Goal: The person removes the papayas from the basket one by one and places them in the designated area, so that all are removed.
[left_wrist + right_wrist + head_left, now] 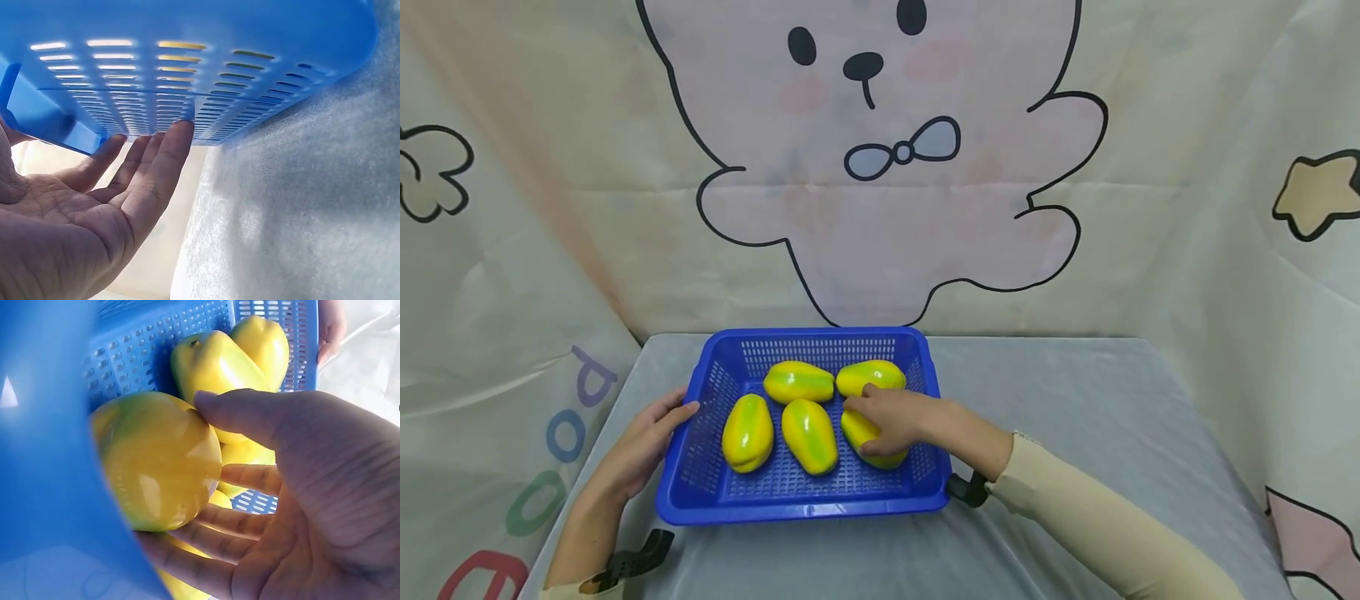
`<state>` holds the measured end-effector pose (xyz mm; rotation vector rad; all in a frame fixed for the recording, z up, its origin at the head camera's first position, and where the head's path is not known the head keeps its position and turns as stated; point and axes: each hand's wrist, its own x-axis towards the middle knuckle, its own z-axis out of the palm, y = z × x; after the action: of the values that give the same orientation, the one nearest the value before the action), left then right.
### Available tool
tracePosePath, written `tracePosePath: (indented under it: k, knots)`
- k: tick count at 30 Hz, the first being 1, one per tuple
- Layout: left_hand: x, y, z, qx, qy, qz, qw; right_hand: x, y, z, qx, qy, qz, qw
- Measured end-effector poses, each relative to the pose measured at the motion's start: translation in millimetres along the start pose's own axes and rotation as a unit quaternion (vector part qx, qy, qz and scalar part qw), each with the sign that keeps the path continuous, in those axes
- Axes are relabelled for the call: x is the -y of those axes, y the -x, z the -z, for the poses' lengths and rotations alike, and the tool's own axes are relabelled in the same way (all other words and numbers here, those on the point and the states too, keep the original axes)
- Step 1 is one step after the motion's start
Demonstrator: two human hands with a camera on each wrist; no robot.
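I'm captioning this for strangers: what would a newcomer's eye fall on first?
Probably the bright blue basket on the grey cloth, with five yellow-green fruits in it. The right hand grips the front-right fruit, while the left hand touches the basket's left side. Behind, a large cartoon animal wears a bow tie.

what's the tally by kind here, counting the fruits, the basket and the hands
Yellow-green fruits: 5, all in the basket
Blue basket: 1
Hands: 2, the left hand and the right hand
Total: 8
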<state>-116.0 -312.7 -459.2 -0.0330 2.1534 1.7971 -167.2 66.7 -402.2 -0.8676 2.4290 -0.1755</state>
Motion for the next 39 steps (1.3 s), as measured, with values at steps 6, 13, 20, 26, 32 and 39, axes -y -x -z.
tracePosePath:
  k: [6, 13, 20, 26, 32, 39]
  knots:
    - [2.3, 1.9, 3.7, 0.008, 0.013, 0.006, 0.9999, 3.2, -2.2, -2.0, 0.003, 0.004, -0.006, 1.000]
    - [3.3, 3.9, 6.0, 0.011, 0.017, 0.004, 0.9998, 8.3, -2.9, 0.4, 0.020, 0.010, -0.023, 0.999]
    - [2.4, 1.5, 2.6, 0.010, 0.009, 0.004, 0.9999, 11.3, -4.4, 3.8, 0.039, 0.021, -0.028, 0.999]
    - [0.4, -1.5, 0.2, 0.011, 0.002, 0.002, 0.9999, 10.8, -5.0, 5.7, 0.049, 0.019, -0.029, 0.998]
    - [-1.6, 0.1, 1.4, 0.011, 0.003, 0.004, 0.9999, 10.8, -4.0, 5.7, 0.039, 0.021, -0.021, 0.999]
    - [-0.9, -0.5, 2.1, 0.014, -0.001, 0.002, 0.9999, 10.8, 1.4, 5.5, 0.014, 0.026, -0.003, 1.000]
